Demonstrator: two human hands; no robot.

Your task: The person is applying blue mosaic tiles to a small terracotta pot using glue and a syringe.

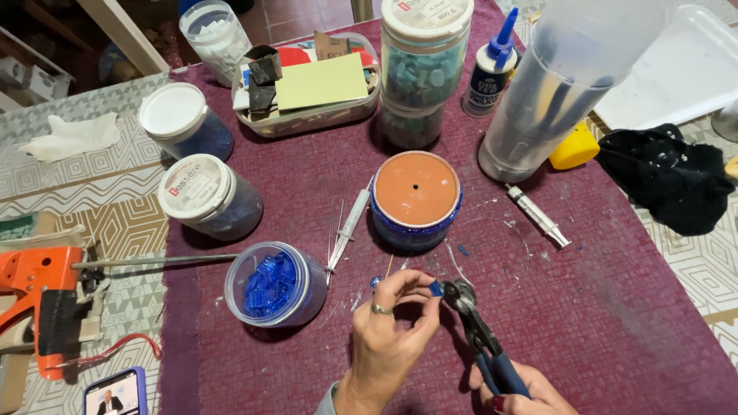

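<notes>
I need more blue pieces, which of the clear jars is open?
The jar of blue pieces nearest your left hand: it has no lid, while the two jars behind it carry white lids.

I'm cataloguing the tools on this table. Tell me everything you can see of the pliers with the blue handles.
The pliers are wheeled nippers: dark metal arms, two small round cutting wheels at the head, blue coated handles. The right hand grips the handles at the bottom edge, head angled up and left. The wheels meet a small blue tile piece that the left hand pinches above the maroon cloth.
</notes>
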